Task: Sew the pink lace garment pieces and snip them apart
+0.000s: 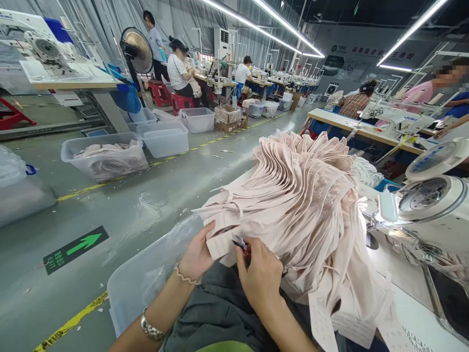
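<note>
A large heap of pale pink bras (293, 181), partly lace, lies stacked on the sewing table and spills over its near edge. My left hand (196, 254) is closed on the end of one bra band (220, 246), thumb on top and fingers beneath. Small thread snips (240, 243) with dark blades and a bit of red on the handle sit in my right hand (261, 274). Their blades point left, close by the band end; whether they touch it I cannot tell. Loose band ends hang down at the lower right.
At right stands a white sewing machine (432, 200). A clear plastic bin (146, 269) is beside my lap. Across the aisle are more bins (106, 161), a fan (137, 49) and people at sewing tables. A green exit sign (75, 249) marks the floor.
</note>
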{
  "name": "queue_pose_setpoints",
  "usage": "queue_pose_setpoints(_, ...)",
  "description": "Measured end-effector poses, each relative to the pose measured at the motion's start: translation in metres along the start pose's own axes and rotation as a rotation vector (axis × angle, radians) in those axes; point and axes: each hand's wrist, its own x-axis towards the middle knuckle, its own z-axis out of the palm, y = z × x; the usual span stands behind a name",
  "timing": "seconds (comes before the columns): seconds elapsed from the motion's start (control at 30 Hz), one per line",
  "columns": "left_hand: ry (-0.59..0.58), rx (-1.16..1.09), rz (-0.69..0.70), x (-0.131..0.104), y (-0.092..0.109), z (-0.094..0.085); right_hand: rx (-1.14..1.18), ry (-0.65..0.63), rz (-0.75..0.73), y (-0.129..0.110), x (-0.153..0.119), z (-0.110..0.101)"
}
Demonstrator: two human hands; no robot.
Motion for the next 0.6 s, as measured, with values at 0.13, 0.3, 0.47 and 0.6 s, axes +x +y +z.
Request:
queue_pose_setpoints(0.13,-0.029,-0.039,0.019,-0.009,0.000,0.009,0.000,-0.012,0.021,-0.001,0.000,-0.002)
queue_pose_setpoints(0.3,-0.020,0.018,0.037,-0.016,-0.012,0.002,-0.054,-0.080,0.043,-0.002,0.004,0.002)
queue_pose_setpoints(0.47,-0.123,0.074,0.015,-0.025,-0.024,-0.008,-0.148,-0.136,0.040,0.001,0.007,0.010)
queue_pose_setpoints(0.6,-0.205,0.321,-0.107,-0.027,-0.034,-0.016,-0.189,-0.146,0.049,0.005,0.009,0.014)
